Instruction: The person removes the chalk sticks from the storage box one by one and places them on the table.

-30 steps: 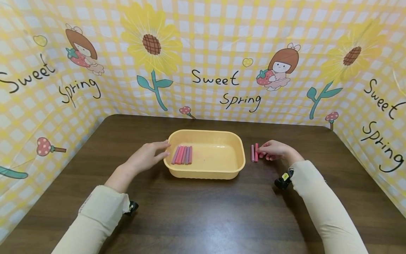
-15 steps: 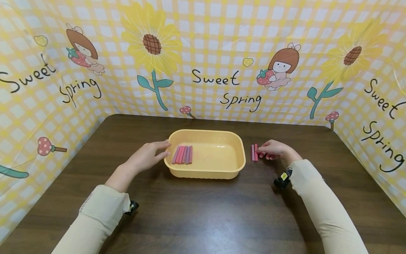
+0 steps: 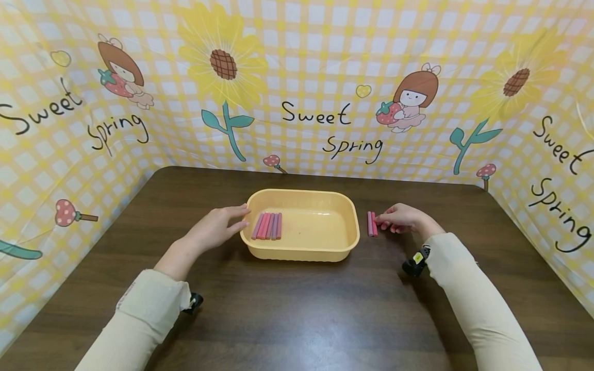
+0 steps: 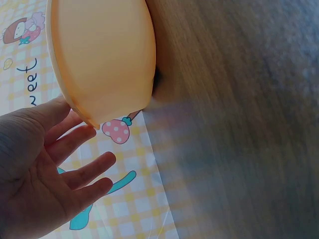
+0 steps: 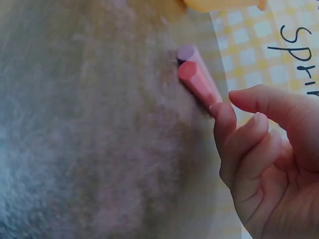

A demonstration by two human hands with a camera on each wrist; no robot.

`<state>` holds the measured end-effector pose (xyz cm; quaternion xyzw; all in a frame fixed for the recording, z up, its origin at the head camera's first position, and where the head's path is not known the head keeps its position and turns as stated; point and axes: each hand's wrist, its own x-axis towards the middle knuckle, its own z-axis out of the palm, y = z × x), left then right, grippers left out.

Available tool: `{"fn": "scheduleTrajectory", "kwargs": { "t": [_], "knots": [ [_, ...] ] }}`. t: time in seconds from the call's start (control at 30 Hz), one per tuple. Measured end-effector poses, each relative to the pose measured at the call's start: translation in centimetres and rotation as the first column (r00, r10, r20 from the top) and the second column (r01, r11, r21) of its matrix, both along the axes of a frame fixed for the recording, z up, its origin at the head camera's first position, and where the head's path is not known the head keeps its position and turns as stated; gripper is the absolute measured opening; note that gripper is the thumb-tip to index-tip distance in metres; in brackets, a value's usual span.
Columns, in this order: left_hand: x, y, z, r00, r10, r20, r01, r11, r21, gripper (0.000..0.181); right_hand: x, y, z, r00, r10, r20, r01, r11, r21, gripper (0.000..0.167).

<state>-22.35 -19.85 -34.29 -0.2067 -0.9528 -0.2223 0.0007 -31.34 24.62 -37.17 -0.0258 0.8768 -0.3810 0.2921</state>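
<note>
A yellow plastic basin (image 3: pixel 315 255) stands on the table, with a row of pink and purple chalk-like sticks (image 3: pixel 266 226) lying side by side at its left end. My left hand (image 3: pixel 211 229) rests its thumb and fingertips on the basin's left rim, the other fingers spread in the left wrist view. Right of the basin lie a purple chalk-like stick (image 3: pixel 369 224) and a pink chalk-like stick (image 3: pixel 374 225), touching each other. My right hand (image 3: pixel 403 219) touches the pink one with the index fingertip; in the right wrist view the thumb stands apart from it and the other fingers are bent.
The dark wooden table (image 3: pixel 287 314) reaches toward me in front of the basin. A yellow checked cloth (image 3: pixel 320 62) with printed flowers and lettering rises behind the table and along both sides. Black wrist cameras (image 3: pixel 415 262) sit beneath both cuffs.
The pink stick at the right has shifted slightly left, closing the gap to the purple stick. My right hand's fingertip has moved left with it. My left hand and the basin have stayed put.
</note>
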Motion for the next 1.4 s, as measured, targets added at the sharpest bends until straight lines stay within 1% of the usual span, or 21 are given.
{"fn": "scheduleTrajectory", "kwargs": {
  "t": [0.17, 0.37, 0.5, 0.67, 0.8, 0.9, 1.17, 1.4],
  "knots": [
    [-0.1, 0.0, 0.0, 1.000, -0.001, -0.002, 0.001, 1.000, 0.001, 0.042, 0.2, -0.2, 1.0, 0.998, 0.035, -0.045, -0.035, 0.999, -0.006, 0.024],
    [0.0, 0.0, -0.1, 1.000, -0.004, 0.006, 0.004, 1.000, -0.001, 0.042, 0.7, -1.1, 2.7, 0.994, 0.068, -0.090, -0.068, 0.998, -0.001, 0.032],
    [0.0, -0.1, -0.1, 1.000, -0.003, 0.003, 0.003, 1.000, 0.002, 0.042, 0.7, -1.9, 3.8, 0.993, 0.068, -0.092, -0.072, 0.997, -0.040, 0.032],
    [0.0, -0.1, -0.1, 1.000, -0.004, 0.001, 0.004, 1.000, 0.005, 0.042, 0.6, -3.1, 4.9, 0.995, 0.062, -0.083, -0.070, 0.993, -0.093, 0.035],
    [0.0, -0.1, -0.1, 1.000, -0.005, 0.003, 0.005, 1.000, 0.010, 0.042, 0.7, -4.2, 5.9, 0.994, 0.072, -0.085, -0.080, 0.992, -0.100, 0.040],
    [0.1, -0.1, -0.1, 1.000, -0.006, 0.003, 0.006, 1.000, 0.012, 0.042, 0.8, -5.1, 6.5, 0.990, 0.101, -0.096, -0.109, 0.990, -0.090, 0.041],
    [0.1, -0.1, -0.1, 1.000, -0.004, 0.005, 0.004, 1.000, 0.014, 0.042, 0.8, -7.8, 7.7, 0.981, 0.157, -0.116, -0.164, 0.985, -0.056, 0.038],
    [0.1, 0.0, -0.1, 1.000, -0.007, 0.002, 0.007, 1.000, 0.013, 0.042, 0.5, -10.2, 8.0, 0.970, 0.216, -0.115, -0.220, 0.975, -0.024, 0.038]
  ]
}}
